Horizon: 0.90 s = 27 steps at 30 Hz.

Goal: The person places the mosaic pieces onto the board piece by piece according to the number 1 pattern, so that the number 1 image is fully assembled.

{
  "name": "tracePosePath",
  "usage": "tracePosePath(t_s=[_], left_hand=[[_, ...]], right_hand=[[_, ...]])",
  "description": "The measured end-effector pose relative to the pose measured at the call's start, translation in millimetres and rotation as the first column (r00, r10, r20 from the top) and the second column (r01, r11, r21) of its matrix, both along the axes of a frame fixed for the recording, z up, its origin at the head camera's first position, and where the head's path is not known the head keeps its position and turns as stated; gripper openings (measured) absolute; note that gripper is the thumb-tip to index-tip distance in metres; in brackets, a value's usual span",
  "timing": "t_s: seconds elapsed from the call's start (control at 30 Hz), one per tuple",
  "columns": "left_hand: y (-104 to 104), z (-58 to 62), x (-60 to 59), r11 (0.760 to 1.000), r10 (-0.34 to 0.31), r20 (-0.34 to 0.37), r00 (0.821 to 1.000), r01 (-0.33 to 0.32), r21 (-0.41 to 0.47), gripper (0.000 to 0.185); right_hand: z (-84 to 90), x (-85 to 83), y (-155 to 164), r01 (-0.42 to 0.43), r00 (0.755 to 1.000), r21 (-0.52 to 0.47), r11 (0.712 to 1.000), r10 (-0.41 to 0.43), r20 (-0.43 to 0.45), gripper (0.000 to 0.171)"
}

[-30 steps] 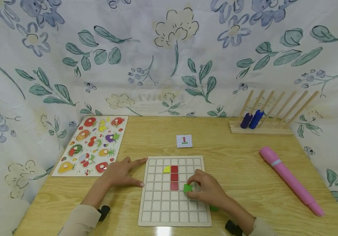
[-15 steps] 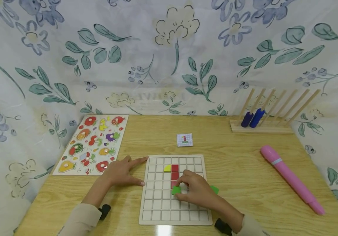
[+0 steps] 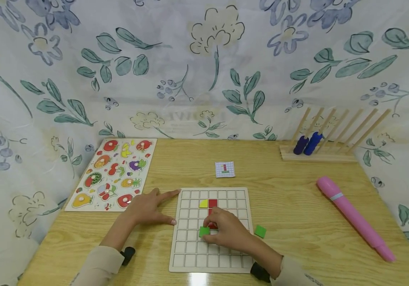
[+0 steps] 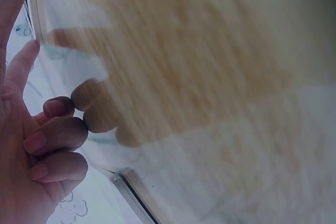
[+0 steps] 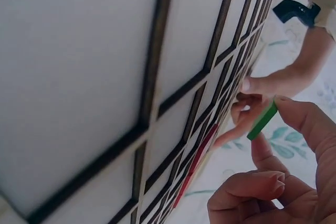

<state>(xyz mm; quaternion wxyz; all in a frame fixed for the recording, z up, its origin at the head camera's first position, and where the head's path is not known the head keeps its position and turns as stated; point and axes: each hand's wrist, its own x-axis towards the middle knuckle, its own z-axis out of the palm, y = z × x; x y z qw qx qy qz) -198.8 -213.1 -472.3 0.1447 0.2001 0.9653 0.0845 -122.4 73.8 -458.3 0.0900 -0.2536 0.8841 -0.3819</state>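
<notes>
We are placing: our right hand (image 3: pixel 227 234) pinches a small green square tile (image 3: pixel 204 231) over the white wooden grid board (image 3: pixel 190 258), at 7 o'clock from the red tile column (image 3: pixel 212 203). Left hand (image 3: pixel 147 208), fingers spread, steadies the board's edge. Next, we judge: seat it squarely in one cell.

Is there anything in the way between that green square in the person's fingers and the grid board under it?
Nothing visible. The right hand pinches the green tile just over the grid board; the cells beside it look bare, and the red tiles sit apart.
</notes>
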Motion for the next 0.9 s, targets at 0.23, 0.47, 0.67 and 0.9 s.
tracePosePath(t_s=[0.23, 0.47, 0.67, 0.9], left_hand=[[-0.3, 1.3, 0.6, 1.0, -0.006, 0.009, 1.0, 0.006, 0.007, 0.096], [0.6, 2.4, 0.4, 1.0, -0.004, 0.014, 1.0, 0.004, 0.007, 0.096], [2.0, 2.8, 0.4, 1.0, -0.003, 0.008, 1.0, 0.003, 0.003, 0.096], [2.3, 3.6, 2.1, 1.0, 0.011, 0.024, 1.0, -0.011, 0.003, 0.096]], right_hand=[[-2.3, -3.3, -5.9, -0.018, 1.0, 0.079, 0.997, 0.017, 0.01, 0.018], [-3.4, 0.4, -10.3, -0.029, 0.994, 0.211, 0.977, 0.051, -0.101, 0.018], [-5.0, 6.1, -13.5, -0.03, 0.969, 0.264, 0.964, 0.093, -0.227, 0.015], [-5.0, 6.8, -14.2, -0.004, 0.967, 0.296, 0.955, 0.079, -0.241, 0.018]])
